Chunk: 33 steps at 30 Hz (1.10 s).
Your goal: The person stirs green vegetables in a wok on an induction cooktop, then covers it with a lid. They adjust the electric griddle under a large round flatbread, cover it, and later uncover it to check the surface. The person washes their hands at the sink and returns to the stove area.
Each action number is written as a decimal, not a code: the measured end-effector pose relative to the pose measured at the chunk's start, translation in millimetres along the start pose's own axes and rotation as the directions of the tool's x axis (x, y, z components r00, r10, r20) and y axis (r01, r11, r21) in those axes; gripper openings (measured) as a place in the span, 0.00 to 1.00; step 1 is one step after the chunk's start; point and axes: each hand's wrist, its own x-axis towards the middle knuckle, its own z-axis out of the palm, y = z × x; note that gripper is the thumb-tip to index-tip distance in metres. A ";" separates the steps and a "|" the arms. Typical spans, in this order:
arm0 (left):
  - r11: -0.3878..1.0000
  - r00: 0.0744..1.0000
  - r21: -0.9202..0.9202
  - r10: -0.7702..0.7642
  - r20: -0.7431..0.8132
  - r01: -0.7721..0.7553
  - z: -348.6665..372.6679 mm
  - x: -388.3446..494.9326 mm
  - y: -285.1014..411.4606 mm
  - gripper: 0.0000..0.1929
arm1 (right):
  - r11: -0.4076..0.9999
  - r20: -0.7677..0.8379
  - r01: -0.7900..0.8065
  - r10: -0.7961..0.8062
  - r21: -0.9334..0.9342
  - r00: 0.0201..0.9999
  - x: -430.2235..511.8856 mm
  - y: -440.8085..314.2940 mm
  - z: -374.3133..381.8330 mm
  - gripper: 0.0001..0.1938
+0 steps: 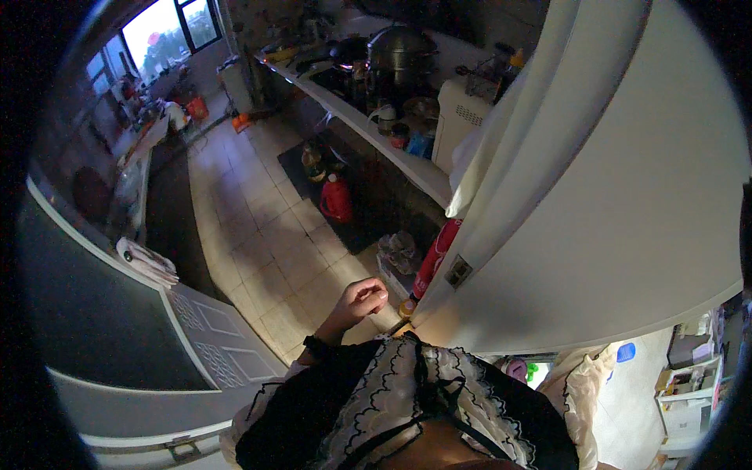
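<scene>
My left hand (364, 298), with a dark band at its wrist, is raised in front of my chest. Its fingers are loosely curled in, and nothing shows in it. Beyond it lies the tiled kitchen floor (276, 252). To its right stands the edge of a large white door panel with a metal latch (459, 271). A red bottle-shaped thing (435, 258) is next to that edge. My right hand is out of view; only its pale sleeve (578, 376) shows at the lower right. A red jug (336, 198) stands on a dark mat ahead.
Along the right runs a counter (376, 132) with a metal steamer pot (399, 47), a pan and a cream-coloured appliance (461, 117). A glass-paned door (229, 335) stands at the left, a cloth (147, 261) near its top. A shelf unit (690, 399) is at the lower right.
</scene>
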 end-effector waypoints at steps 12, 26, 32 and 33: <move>0.998 0.998 -0.024 -0.062 0.020 0.063 -7.4 7.5 3.7 0.08 | 0.996 0.040 -0.009 0.006 0.090 0.999 -13.8 -14.9 -36.9 0.29; 0.998 0.975 -0.002 -0.056 0.213 0.058 -160.4 46.9 1.0 0.07 | 0.989 0.848 0.129 -0.126 0.068 0.515 -285.2 -25.5 136.1 0.27; 0.991 0.997 0.118 -0.070 0.029 0.066 -333.0 34.9 -0.6 0.09 | 0.933 0.779 -0.338 0.302 -0.124 0.550 -354.1 131.5 304.5 0.29; 0.995 1.000 0.103 -0.013 -0.029 0.016 -360.1 30.6 1.6 0.08 | 0.891 0.742 -0.424 0.391 -0.158 0.544 -363.3 152.5 332.9 0.30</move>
